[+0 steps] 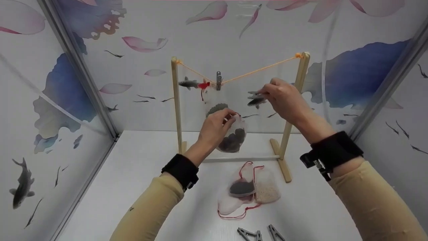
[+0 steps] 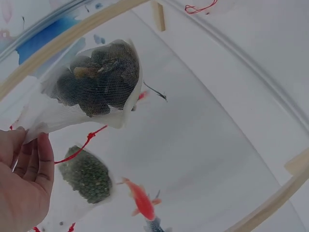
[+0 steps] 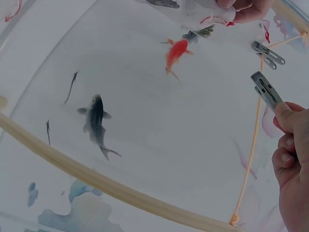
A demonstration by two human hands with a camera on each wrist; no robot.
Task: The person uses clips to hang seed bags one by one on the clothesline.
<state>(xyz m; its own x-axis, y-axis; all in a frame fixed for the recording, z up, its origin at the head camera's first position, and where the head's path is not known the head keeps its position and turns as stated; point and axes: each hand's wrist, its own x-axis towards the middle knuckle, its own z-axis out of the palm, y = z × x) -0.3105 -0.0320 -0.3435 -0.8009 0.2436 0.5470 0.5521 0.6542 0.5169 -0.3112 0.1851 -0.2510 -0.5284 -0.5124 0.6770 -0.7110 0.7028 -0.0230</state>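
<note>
My left hand pinches the gathered top of a white mesh drawstring bag filled with dark lumpy pieces. The bag hangs in the air between the posts, its red cord dangling beside it. My right hand holds a grey clothespin between thumb and fingers, its tip pointing at the orange string in the right wrist view. On the sagging low point of that string another clothespin holds up a second mesh bag of green granules, partly hidden behind my left hand in the head view.
A wooden frame carries the string between two posts. In front of it on the white table lie more mesh bags, one with black contents and one with pale grains. Loose clothespins lie at the near edge. Printed walls enclose the space.
</note>
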